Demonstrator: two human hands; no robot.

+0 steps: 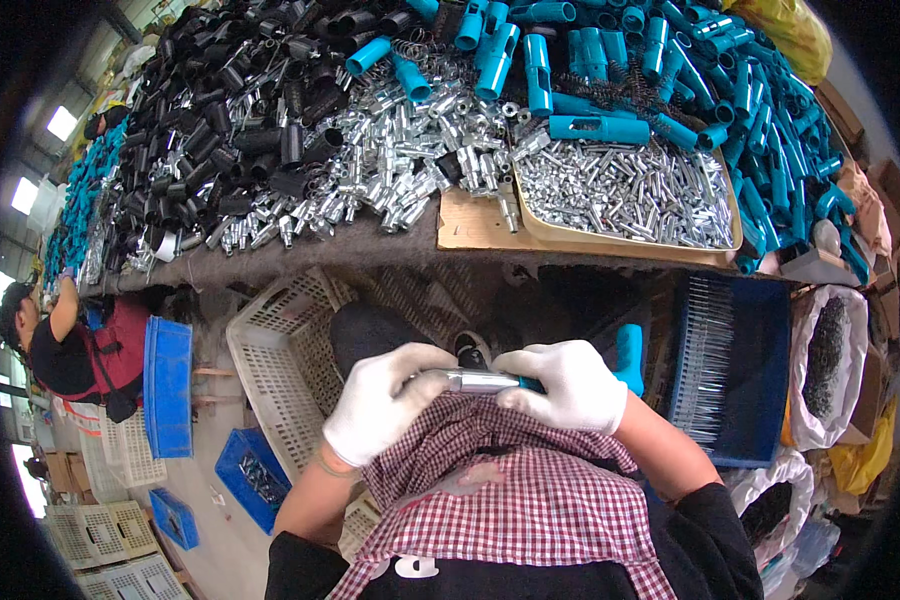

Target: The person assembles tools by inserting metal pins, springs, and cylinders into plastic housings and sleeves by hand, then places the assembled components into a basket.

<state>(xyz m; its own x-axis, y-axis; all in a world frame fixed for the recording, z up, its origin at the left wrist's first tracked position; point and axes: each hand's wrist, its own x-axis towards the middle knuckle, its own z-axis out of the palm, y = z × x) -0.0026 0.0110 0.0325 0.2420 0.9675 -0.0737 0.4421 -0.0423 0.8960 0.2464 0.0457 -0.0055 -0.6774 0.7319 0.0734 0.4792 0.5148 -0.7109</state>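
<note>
Both hands wear white gloves and meet over my lap. My left hand [390, 395] is closed around the left end of a shiny silver metal cylinder [482, 382]. My right hand [568, 385] grips its other end, where a dark teal part shows between thumb and fingers. Beyond the right hand's outer side stands a teal tube-shaped piece [629, 358]; the hand hides whether it joins the cylinder. The cylinder lies roughly level, and its ends are covered by the gloves.
The table ahead bears heaps of black sleeves [240, 110], silver fittings [410, 150] and teal tubes [590, 60], plus a tray [625, 240] of small metal pins. A white crate [270, 370] and blue bins [725, 380] stand below. Another person [80, 345] works at far left.
</note>
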